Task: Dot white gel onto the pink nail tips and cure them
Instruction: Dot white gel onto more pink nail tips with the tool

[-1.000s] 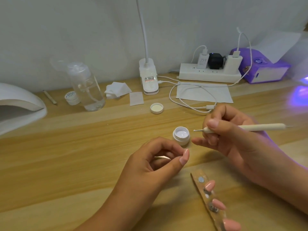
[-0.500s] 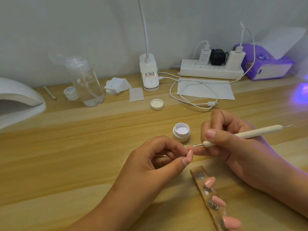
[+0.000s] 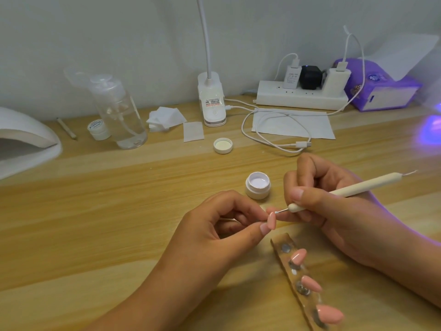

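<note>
My left hand (image 3: 214, 225) pinches a single pink nail tip (image 3: 271, 220) between thumb and fingers. My right hand (image 3: 329, 206) grips a cream dotting tool (image 3: 353, 188) like a pen; its small white-loaded ball end touches the top of that tip. An open white gel pot (image 3: 258, 185) stands just behind the hands, its lid (image 3: 223, 145) lying farther back. Three more pink nail tips (image 3: 310, 283) sit on a clear holder strip (image 3: 284, 247) at the lower right. The white curing lamp (image 3: 23, 139) is at the far left.
At the back stand a clear pump bottle (image 3: 119, 113), a small closed jar (image 3: 97, 129), cotton pads (image 3: 167, 118), a desk lamp base (image 3: 212, 101), a power strip (image 3: 300, 96) with cables, a paper sheet (image 3: 293, 123) and a purple tissue pack (image 3: 379, 89).
My right hand brought the dotting tool down and left from beside the gel pot until its tip met the nail tip, which my left hand raised slightly toward it.
</note>
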A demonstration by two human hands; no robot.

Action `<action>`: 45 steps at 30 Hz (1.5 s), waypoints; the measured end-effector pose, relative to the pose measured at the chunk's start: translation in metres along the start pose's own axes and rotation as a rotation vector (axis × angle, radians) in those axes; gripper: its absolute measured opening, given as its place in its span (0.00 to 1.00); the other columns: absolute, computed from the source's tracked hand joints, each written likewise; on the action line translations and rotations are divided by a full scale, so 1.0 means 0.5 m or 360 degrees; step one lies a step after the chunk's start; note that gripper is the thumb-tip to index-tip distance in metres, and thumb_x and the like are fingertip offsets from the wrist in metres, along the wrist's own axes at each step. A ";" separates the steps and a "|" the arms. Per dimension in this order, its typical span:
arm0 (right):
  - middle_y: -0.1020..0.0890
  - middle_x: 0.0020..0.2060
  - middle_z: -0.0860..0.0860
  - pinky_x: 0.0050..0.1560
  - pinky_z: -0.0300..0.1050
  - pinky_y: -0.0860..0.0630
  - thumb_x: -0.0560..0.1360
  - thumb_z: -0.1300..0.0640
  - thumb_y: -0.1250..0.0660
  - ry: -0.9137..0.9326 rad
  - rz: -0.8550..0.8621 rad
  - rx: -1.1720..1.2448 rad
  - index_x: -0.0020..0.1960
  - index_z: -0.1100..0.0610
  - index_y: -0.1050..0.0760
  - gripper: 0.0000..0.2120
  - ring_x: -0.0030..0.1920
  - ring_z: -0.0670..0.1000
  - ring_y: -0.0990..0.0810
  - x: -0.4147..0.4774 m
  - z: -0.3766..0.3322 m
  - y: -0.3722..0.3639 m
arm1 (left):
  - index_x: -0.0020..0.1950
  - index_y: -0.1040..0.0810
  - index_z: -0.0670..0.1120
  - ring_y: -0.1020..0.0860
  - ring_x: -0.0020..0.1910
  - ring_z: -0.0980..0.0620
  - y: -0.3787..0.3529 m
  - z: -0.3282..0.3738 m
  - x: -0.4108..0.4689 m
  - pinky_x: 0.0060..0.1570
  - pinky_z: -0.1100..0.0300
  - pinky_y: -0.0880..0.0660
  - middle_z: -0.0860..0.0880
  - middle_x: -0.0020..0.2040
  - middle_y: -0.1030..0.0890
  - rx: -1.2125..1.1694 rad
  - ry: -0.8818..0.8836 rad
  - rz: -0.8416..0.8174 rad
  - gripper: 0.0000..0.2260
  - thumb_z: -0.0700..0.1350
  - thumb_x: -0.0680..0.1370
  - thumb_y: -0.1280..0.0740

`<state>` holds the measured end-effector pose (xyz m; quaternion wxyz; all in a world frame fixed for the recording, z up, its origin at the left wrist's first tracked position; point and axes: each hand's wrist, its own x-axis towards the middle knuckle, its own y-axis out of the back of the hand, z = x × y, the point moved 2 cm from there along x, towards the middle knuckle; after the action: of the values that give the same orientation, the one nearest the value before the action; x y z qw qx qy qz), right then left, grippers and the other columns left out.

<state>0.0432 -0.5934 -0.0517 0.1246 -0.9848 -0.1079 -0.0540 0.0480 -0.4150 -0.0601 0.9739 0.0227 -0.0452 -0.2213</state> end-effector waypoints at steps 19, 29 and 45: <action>0.27 0.29 0.49 0.40 0.40 0.20 0.66 0.58 0.30 -0.0015 -0.0020 0.0037 0.33 0.53 0.30 0.09 0.28 0.43 0.29 0.001 0.000 0.001 | 0.39 0.18 0.48 0.25 0.34 0.61 0.001 0.002 -0.002 0.37 0.72 0.29 0.54 0.36 0.21 0.0005 0.0006 -0.0009 0.04 0.46 0.68 0.25; 0.28 0.28 0.49 0.38 0.37 0.22 0.66 0.58 0.30 -0.0012 -0.0034 -0.0022 0.33 0.53 0.30 0.09 0.28 0.44 0.30 0.001 0.001 0.001 | 0.39 0.18 0.50 0.24 0.35 0.62 0.002 0.003 -0.002 0.37 0.72 0.29 0.55 0.36 0.21 0.0009 0.0008 -0.0008 0.03 0.46 0.68 0.25; 0.28 0.29 0.48 0.39 0.38 0.22 0.66 0.57 0.30 -0.0042 -0.0048 -0.0045 0.33 0.52 0.30 0.09 0.29 0.43 0.31 0.001 0.002 0.002 | 0.38 0.18 0.50 0.25 0.35 0.62 0.000 0.004 -0.002 0.37 0.72 0.29 0.55 0.37 0.21 0.0020 0.0006 0.0005 0.03 0.46 0.68 0.25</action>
<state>0.0442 -0.5940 -0.0527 0.1083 -0.9854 -0.1236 -0.0444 0.0469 -0.4144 -0.0584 0.9741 0.0292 -0.0449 -0.2195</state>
